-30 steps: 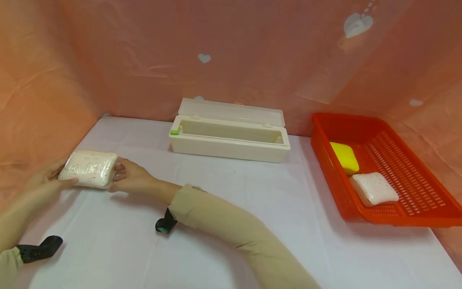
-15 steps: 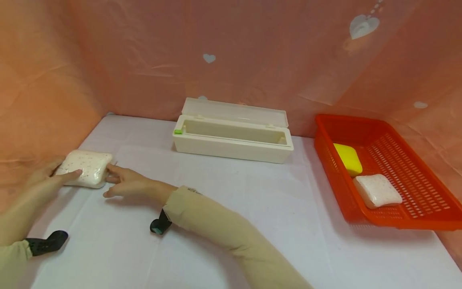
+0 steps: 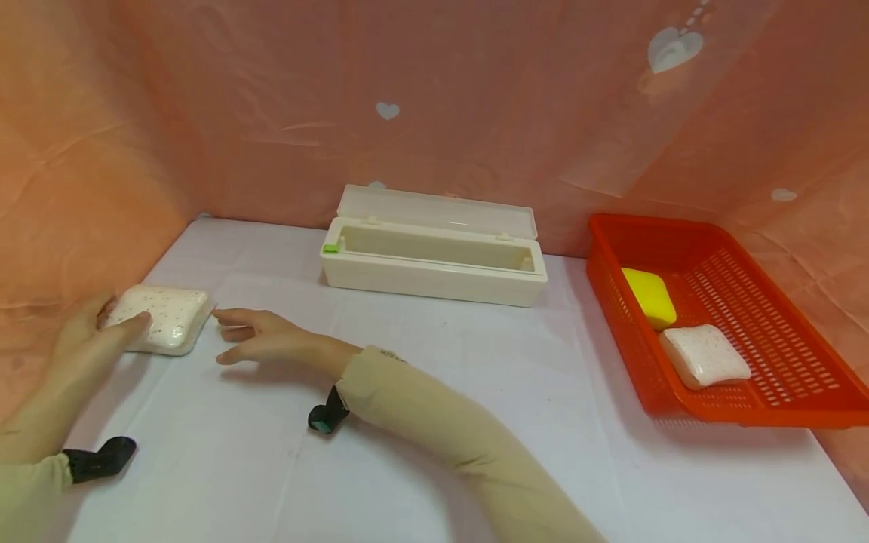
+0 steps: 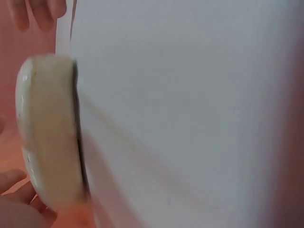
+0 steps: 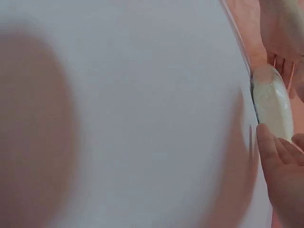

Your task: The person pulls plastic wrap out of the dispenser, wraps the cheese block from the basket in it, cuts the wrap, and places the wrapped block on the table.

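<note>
A white, red-speckled, cushion-shaped block (image 3: 163,317) in glossy wrap, perhaps a sponge, lies flat on the white cloth at the left in the head view. My left hand (image 3: 88,332) is at its left end, with the thumb reaching over the top and the fingers partly hidden behind. In the left wrist view, the block's side (image 4: 57,133) shows close by, and the fingertips (image 4: 23,192) are at its lower end. My right hand (image 3: 271,337) hovers just right of the block, fingers loosely extended and holding nothing. Both hands also flank the block (image 5: 271,102) in the right wrist view.
A long white box (image 3: 434,283) with its lid raised stands at the back middle. At the right is a red basket (image 3: 631,354) holding a yellow block (image 3: 649,296) and a second white speckled block (image 3: 706,354). Pink cloth (image 3: 462,136) hangs behind the table.
Both hands held the block a second ago, its top facing forward. Now it lies flatter. My right hand has let go and drawn back right; the left thumb reaches further over it.
</note>
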The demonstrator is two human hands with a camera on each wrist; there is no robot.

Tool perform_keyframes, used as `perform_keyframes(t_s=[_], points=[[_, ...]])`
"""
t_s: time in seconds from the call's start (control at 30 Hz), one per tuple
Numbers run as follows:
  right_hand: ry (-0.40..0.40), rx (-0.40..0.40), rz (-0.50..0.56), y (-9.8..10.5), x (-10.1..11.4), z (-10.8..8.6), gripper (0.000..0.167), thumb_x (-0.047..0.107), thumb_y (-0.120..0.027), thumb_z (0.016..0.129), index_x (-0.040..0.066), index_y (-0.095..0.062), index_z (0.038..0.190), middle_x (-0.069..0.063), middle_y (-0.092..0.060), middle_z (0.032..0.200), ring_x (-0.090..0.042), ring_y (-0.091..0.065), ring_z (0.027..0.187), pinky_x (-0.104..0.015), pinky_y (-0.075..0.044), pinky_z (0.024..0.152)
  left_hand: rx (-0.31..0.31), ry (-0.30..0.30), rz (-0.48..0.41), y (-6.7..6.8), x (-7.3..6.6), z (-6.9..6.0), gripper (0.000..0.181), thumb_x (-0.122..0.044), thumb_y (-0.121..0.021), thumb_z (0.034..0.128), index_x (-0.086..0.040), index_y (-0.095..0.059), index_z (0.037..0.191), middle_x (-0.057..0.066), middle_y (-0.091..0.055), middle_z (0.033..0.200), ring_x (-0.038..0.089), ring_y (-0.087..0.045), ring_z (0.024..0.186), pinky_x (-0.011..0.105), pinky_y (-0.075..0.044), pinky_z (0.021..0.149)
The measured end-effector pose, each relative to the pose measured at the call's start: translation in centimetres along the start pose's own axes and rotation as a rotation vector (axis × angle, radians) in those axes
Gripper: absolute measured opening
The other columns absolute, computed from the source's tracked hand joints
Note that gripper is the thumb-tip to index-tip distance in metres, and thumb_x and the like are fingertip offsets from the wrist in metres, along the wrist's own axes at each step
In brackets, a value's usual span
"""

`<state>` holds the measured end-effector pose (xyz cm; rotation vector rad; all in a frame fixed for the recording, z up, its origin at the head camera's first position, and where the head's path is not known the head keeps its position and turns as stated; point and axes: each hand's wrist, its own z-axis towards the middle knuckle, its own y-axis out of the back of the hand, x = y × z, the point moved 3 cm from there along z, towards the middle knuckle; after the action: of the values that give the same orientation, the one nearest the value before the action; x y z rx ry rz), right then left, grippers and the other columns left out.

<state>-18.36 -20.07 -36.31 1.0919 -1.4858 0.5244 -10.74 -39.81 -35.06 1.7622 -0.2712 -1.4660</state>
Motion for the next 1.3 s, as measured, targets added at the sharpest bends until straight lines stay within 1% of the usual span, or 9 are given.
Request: perform_keyframes(t_s=[0.1,0.2,0.3,0.5,0.67,0.73,0.9,1.13,1.3], points=[[0.047,-0.015,0.011,0.8,-0.2,-0.8,0.064,0.008,-0.068,0.085,0.014,-0.044,0.144,0.004,-0.052,0.142,0.002,-0.051,0.123,-0.007,-0.035,0.095,-0.050,-0.027,0.028,-0.1,-0.7,-0.2,0.068,-0.022,-0.045,0.0952,0.012,-0.015,0.146,0.041,-0.020,0.146,0.055,-0.016,0.137,0.061,-0.014,0.113],[0.078,-0.047,0.046,1.4,-0.4,-1.5,0.059,0.008,-0.068,0.085,0.012,-0.049,0.141,0.000,-0.054,0.140,0.000,-0.054,0.121,-0.008,-0.038,0.092,-0.167,-0.097,0.049,-0.5,-1.9,-0.5,0.060,-0.015,-0.050,0.0910,0.015,-0.031,0.140,0.043,-0.034,0.136,0.057,-0.028,0.129,0.063,-0.021,0.107],[0.102,-0.070,0.098,2.0,-0.8,-2.4,0.054,0.007,-0.068,0.086,0.010,-0.052,0.137,-0.004,-0.056,0.138,-0.003,-0.056,0.119,-0.009,-0.041,0.089,-0.247,-0.175,0.025,-1.1,-3.0,-0.9,0.054,-0.009,-0.054,0.0853,0.017,-0.042,0.131,0.043,-0.041,0.128,0.057,-0.032,0.124,0.061,-0.022,0.104],[0.146,-0.094,0.178,3.6,-1.6,-3.9,0.046,0.004,-0.064,0.088,0.004,-0.055,0.133,-0.013,-0.058,0.134,-0.005,-0.061,0.111,-0.012,-0.047,0.086,-0.303,-0.301,-0.057,-3.0,-4.9,-1.1,0.045,-0.003,-0.059,0.0789,0.013,-0.052,0.120,0.037,-0.046,0.123,0.052,-0.032,0.123,0.058,-0.022,0.100],[0.196,-0.142,0.144,5.1,-2.4,-4.9,0.039,0.002,-0.063,0.088,-0.002,-0.058,0.127,-0.018,-0.061,0.127,-0.006,-0.063,0.104,-0.014,-0.051,0.082,-0.314,-0.376,-0.102,-4.5,-6.5,-1.0,0.039,0.000,-0.061,0.0772,0.013,-0.055,0.114,0.034,-0.046,0.123,0.049,-0.031,0.123,0.056,-0.022,0.099],[0.203,-0.166,0.111,5.7,-2.7,-5.4,0.037,0.002,-0.063,0.088,-0.001,-0.060,0.125,-0.017,-0.062,0.125,-0.004,-0.063,0.099,-0.014,-0.051,0.081,-0.310,-0.396,-0.104,-5.0,-7.1,-1.0,0.038,-0.001,-0.061,0.0775,0.012,-0.056,0.113,0.033,-0.046,0.124,0.048,-0.032,0.123,0.055,-0.022,0.099],[0.224,-0.199,0.073,7.3,-3.3,-6.9,0.034,0.001,-0.062,0.088,-0.003,-0.061,0.122,-0.019,-0.063,0.123,-0.006,-0.064,0.096,-0.015,-0.050,0.079,-0.293,-0.439,-0.097,-6.3,-8.4,-0.9,0.035,0.001,-0.062,0.0779,0.012,-0.057,0.110,0.033,-0.045,0.123,0.049,-0.033,0.120,0.054,-0.023,0.096],[0.267,-0.273,0.011,9.7,-4.2,-8.6,0.030,-0.002,-0.060,0.088,-0.006,-0.062,0.117,-0.023,-0.064,0.119,-0.018,-0.066,0.100,-0.016,-0.050,0.080,-0.247,-0.497,-0.112,-8.2,-10.6,-0.5,0.032,0.001,-0.062,0.0789,0.011,-0.059,0.109,0.032,-0.046,0.123,0.048,-0.032,0.122,0.053,-0.024,0.098],[0.281,-0.298,-0.010,10.9,-4.7,-9.4,0.029,0.000,-0.059,0.089,-0.006,-0.062,0.118,-0.023,-0.064,0.119,-0.019,-0.065,0.103,-0.017,-0.050,0.084,-0.255,-0.567,-0.123,-9.3,-12.2,-0.2,0.029,0.002,-0.061,0.0779,0.011,-0.059,0.106,0.033,-0.047,0.119,0.049,-0.033,0.119,0.055,-0.024,0.097]])
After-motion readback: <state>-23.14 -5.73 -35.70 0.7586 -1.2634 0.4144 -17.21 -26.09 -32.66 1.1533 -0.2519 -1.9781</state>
